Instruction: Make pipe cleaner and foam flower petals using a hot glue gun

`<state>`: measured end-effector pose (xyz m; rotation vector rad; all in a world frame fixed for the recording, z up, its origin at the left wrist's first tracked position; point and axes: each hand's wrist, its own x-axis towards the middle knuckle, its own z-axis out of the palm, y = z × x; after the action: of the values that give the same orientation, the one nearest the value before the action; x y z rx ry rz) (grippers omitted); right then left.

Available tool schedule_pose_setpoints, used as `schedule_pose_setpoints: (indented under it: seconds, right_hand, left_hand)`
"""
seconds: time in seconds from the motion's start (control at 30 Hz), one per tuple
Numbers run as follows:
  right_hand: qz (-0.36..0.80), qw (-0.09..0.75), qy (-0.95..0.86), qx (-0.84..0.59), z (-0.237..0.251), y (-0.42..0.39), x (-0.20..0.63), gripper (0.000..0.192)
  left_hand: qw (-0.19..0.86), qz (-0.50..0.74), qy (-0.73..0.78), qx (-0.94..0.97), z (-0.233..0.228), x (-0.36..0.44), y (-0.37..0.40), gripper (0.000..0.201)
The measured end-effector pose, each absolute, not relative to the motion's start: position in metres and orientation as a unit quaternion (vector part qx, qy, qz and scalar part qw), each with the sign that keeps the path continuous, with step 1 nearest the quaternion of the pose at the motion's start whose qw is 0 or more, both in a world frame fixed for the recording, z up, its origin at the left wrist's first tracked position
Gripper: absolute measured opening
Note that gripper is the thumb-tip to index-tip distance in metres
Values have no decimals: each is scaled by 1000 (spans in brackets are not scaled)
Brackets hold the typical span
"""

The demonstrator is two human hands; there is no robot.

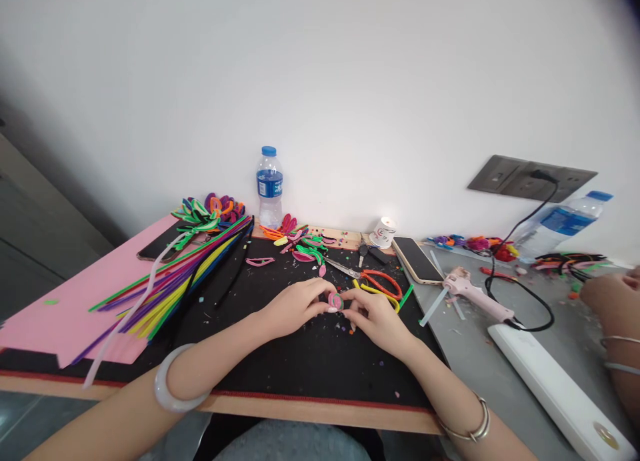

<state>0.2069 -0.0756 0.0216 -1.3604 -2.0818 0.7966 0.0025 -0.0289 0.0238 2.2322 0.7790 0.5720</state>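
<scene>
1. Two hands meet at the middle of the black mat (310, 354): the left hand (295, 305) and the right hand (376, 319) both close their fingertips on one small pink coiled pipe-cleaner piece (335, 301), each pinching it from its own side.
2. That coil sits right between the fingertips, low over the mat or resting on it; I cannot tell which. It looks roundish, with no clear long axis, and neither hand is nearer; they share it evenly.
3. Just beyond the right hand lie orange-handled scissors (375, 279), blades pointing left toward the mat's centre, with yellow and green pipe-cleaner offcuts (387, 299) touching the handles.
4. Farther left, a fan of long straight pipe cleaners (185, 274) runs diagonally from the near left corner toward the back, partly over a pink sheet (65, 307). Finished loops in mixed colours (210, 211) lie at their far end.
5. At the wall stands a water bottle (269, 186) with a blue cap, and near it a small white cup (383, 232).
6. To the right, a dark phone (417, 259) lies at the mat's edge, and a pink glue gun (475, 295) rests on the grey table, its black cord looping up to the wall socket (530, 177).
7. At the far right edge another person's hand (607, 293) is at work near a second pile of pipe cleaners (570, 261).
</scene>
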Motion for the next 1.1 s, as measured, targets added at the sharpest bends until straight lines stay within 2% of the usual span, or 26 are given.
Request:
schedule_pose_setpoints:
  seconds: [1.1]
  right_hand:
    - [294,262,-770,-501,21,-76,206,16]
  left_hand:
    - [367,223,304,850,25,3,-29,17]
